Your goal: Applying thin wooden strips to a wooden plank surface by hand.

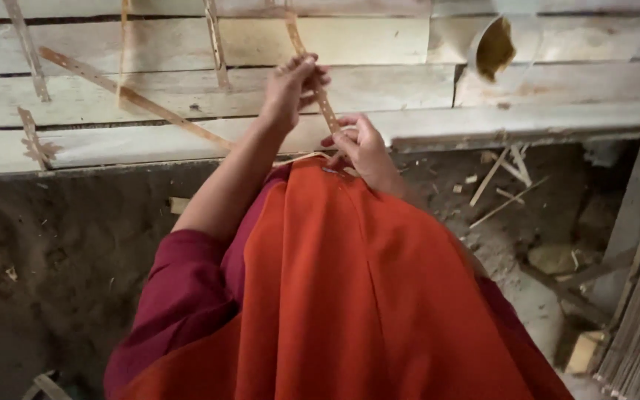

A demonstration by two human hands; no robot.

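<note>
Both hands, left hand (290, 87) and right hand (361, 148), pinch one thin bamboo strip (325, 107); I fear it may snap or slip if bent hard.

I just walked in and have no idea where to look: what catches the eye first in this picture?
First the bright orange cloth filling the lower middle, draped over the person's front. Just above it, both hands grip one thin bamboo strip: the left hand higher up, the right hand lower. Behind them runs a pale plank platform with more strips lying across it and a cut bamboo tube at the upper right.
</note>
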